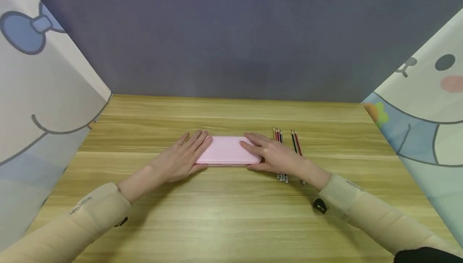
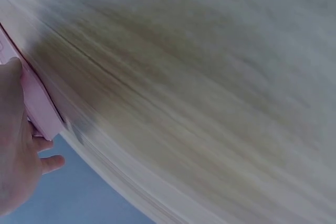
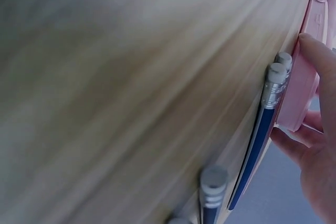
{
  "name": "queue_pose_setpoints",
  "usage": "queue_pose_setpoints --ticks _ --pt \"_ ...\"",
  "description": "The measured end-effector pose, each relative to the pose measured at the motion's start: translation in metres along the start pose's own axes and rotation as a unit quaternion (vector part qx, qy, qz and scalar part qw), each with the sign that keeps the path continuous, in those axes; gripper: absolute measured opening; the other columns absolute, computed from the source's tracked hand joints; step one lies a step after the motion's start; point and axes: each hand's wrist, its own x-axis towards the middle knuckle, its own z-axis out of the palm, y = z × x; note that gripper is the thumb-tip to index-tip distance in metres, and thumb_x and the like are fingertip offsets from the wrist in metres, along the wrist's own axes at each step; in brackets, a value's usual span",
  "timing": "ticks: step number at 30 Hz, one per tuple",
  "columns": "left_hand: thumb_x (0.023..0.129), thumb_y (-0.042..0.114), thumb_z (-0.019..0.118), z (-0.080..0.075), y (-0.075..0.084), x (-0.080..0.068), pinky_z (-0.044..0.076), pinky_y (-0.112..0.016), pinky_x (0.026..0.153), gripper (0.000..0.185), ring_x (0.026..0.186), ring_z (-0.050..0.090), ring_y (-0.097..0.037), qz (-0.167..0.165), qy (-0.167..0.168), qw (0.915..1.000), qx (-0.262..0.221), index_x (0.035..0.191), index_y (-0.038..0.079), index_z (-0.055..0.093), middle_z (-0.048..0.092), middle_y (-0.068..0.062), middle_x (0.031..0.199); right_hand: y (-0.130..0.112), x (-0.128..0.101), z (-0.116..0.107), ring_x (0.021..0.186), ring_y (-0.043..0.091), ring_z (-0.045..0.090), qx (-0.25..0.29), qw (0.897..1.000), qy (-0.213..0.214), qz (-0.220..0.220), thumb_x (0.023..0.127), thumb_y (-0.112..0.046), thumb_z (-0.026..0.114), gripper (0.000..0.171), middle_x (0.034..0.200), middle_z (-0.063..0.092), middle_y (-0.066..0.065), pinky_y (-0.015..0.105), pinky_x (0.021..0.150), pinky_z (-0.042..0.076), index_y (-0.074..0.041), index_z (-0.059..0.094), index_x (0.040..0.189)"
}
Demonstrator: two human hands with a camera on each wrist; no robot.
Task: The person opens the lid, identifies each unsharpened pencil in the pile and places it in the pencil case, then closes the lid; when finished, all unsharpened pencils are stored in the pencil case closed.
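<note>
Pink case (image 1: 227,150) sits gripped at both ends, your left hand (image 1: 179,158) and right hand (image 1: 273,155) fingers curled on it; lifting could nudge the pencils (image 1: 280,136).

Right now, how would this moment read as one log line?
left hand: holds pink case left end | right hand: holds right end | pencils: beside, on wooden table
</note>
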Motion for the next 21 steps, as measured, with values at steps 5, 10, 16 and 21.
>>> queue_pose_setpoints --ticks 5,10,16,21 --pt "0.104 0.058 0.047 -0.0009 0.0011 0.001 0.038 -0.054 0.122 0.082 0.153 0.039 -0.036 -0.005 -0.006 0.9999 -0.009 0.162 0.003 0.026 0.033 -0.021 0.167 0.0 -0.0003 -0.0009 0.146 0.038 0.049 0.006 1.0 0.002 0.0 0.093 -0.053 0.072 0.078 0.162 0.042 0.02 0.051 0.109 0.051 -0.016 0.045 0.156" --pt "0.104 0.057 0.047 -0.0008 0.0009 0.0006 0.037 -0.054 0.122 0.082 0.154 0.037 -0.035 -0.012 -0.011 0.9997 -0.017 0.162 0.003 0.025 0.03 -0.021 0.168 -0.0004 0.001 -0.0032 0.148 0.037 0.046 0.017 1.0 -0.013 0.01 0.093 -0.055 0.071 0.08 0.164 0.04 0.019 0.051 0.111 0.05 -0.017 0.043 0.157" --pt "0.104 0.057 0.048 0.0006 0.0013 0.0002 0.038 -0.055 0.122 0.082 0.154 0.037 -0.035 -0.013 -0.007 0.9996 -0.023 0.161 0.003 0.026 0.031 -0.02 0.168 -0.0019 0.0003 -0.0049 0.151 0.036 0.041 0.036 0.998 -0.035 0.03 0.093 -0.056 0.069 0.079 0.166 0.036 0.017 0.051 0.114 0.048 -0.019 0.042 0.157" --pt "0.103 0.057 0.049 0.0002 0.0027 0.0006 0.038 -0.055 0.121 0.082 0.154 0.037 -0.035 -0.015 -0.003 0.9994 -0.032 0.161 0.004 0.027 0.031 -0.02 0.168 -0.0027 -0.0013 -0.0063 0.152 0.036 0.039 0.042 0.998 -0.037 0.035 0.093 -0.055 0.07 0.078 0.167 0.035 0.016 0.052 0.115 0.046 -0.02 0.042 0.157"
